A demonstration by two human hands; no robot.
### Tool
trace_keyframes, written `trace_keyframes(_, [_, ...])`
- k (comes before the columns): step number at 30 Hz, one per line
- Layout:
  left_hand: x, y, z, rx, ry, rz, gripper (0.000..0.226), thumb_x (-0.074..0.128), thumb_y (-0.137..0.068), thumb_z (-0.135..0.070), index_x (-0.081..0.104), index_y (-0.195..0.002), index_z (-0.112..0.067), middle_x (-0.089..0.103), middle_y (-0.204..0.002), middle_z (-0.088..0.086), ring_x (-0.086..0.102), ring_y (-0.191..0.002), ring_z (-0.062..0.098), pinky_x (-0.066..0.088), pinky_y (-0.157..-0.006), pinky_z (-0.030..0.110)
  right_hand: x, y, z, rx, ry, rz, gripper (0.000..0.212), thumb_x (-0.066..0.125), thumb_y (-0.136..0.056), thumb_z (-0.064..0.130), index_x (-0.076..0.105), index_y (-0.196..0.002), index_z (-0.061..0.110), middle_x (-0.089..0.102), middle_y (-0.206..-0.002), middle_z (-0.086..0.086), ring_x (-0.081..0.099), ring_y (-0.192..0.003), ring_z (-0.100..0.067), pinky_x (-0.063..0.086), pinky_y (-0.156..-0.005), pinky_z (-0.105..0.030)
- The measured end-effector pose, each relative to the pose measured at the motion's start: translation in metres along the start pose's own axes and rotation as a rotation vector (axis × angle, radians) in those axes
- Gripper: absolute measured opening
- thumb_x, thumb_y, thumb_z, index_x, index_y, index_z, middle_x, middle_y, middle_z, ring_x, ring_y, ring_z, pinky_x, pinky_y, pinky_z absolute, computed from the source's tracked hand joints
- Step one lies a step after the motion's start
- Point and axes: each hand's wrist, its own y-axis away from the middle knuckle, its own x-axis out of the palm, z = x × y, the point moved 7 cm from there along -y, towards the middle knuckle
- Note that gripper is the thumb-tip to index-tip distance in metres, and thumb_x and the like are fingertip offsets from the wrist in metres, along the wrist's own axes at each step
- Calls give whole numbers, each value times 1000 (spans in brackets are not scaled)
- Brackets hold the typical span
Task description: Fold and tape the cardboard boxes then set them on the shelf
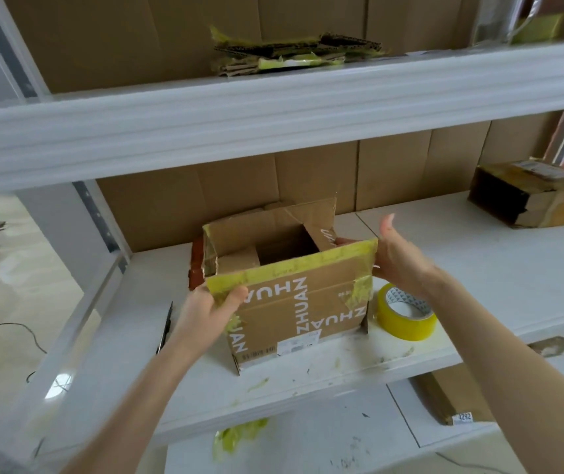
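Forearms nearest, both bare, reaching up and in over the front edge of the shelf point(479, 268). Left hand point(212, 309) pinching the left corner of the front flap point(294, 268), thumb laid on its taped outer face, fingers hidden behind. Right hand point(396, 261) at the flap's right end, thumb raised free, fingertips hooked over the edge into the opening.

Cardboard box point(294, 316) standing upright toward the left end of the shelf, between front edge and back, top open: rear flap up, side flaps leaning inward, old yellow tape along the rims. Tape roll point(407, 316) lying flat just beside the box's right wall, near the front edge, untouched. Thin dark tool point(166, 323), perhaps a pen or a knife, near the front edge left of the box. Second box point(530, 200) well apart, toward the right rear corner.

Looks like the folding step: top not yet closed, taping not begun. Next, probably: tuck the side flaps in, press the front flap down over them, bring the rear flap to meet it. Then hold the seam flat with one hand and free the other for the roll. Worth expecting some spring-back from the worn creases, so firm pressure along the seam before any tape.
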Motion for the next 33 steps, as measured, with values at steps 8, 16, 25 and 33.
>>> trace_keyframes(8, [-10, -5, 9, -64, 8, -276, 87, 73, -65, -57, 34, -139, -34, 60, -109, -27, 57, -97, -7, 43, -81, 10, 1, 6, 18, -256, 211, -165, 39, 68, -81, 47, 61, -114, 29, 67, -107, 7, 68, -90, -2, 52, -66, -14])
trace_keyframes(16, [-20, -1, 16, -109, -72, -306, 73, 77, -73, -41, 40, -135, -34, 56, -106, -30, 54, -94, -15, 37, -73, 6, 11, 0, 15, -171, 337, -134, 46, 62, -67, 66, 72, -86, 25, 72, -90, 12, 67, -85, 0, 46, -75, -14])
trace_keyframes(25, [-33, -65, -15, -78, -522, -170, 135, 81, -52, -61, -8, -150, -33, -1, -159, -10, 13, -145, 21, 22, -113, 46, 10, -10, 14, -170, 568, -353, 83, 77, -76, 42, 33, -144, 27, 41, -125, -4, 57, -98, -17, 47, -80, -26])
trace_keyframes(33, [7, -40, -9, -1, -796, 291, 103, 21, -56, -90, 38, -143, -37, 31, -150, -6, 30, -138, 20, 35, -109, 48, 11, -20, 6, -93, 530, -257, 89, 72, -83, 41, 18, -153, 28, 30, -156, -3, 39, -134, -19, 33, -106, -33])
